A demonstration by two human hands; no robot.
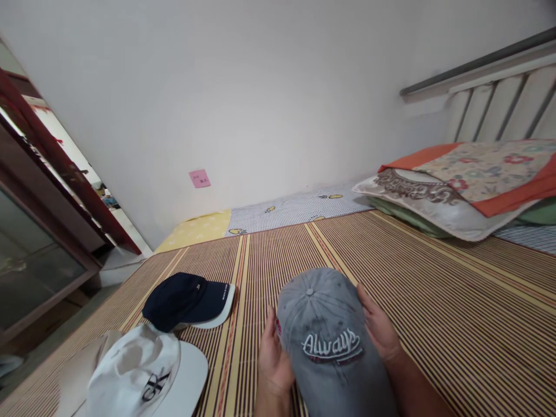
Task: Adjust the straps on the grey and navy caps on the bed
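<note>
A grey cap (325,324) with white "Always" lettering is held between both hands above the striped mat, its brim toward the bottom edge. My left hand (274,356) grips its left side, thumb pointing up. On the right side, my right hand (380,327) holds the cap with its fingers partly hidden behind it. A navy cap (185,298) with a white-edged brim lies on the mat to the left. Nearer the bottom left rests a white cap (136,370) with black letters, overlapping a beige cap (82,368).
The striped bamboo mat (278,255) covers a bed against the white wall. Pillows (460,185) with a floral and orange cover are piled at the right, below a radiator (504,107). A pink note (200,178) is on the wall. A doorway stands at the left.
</note>
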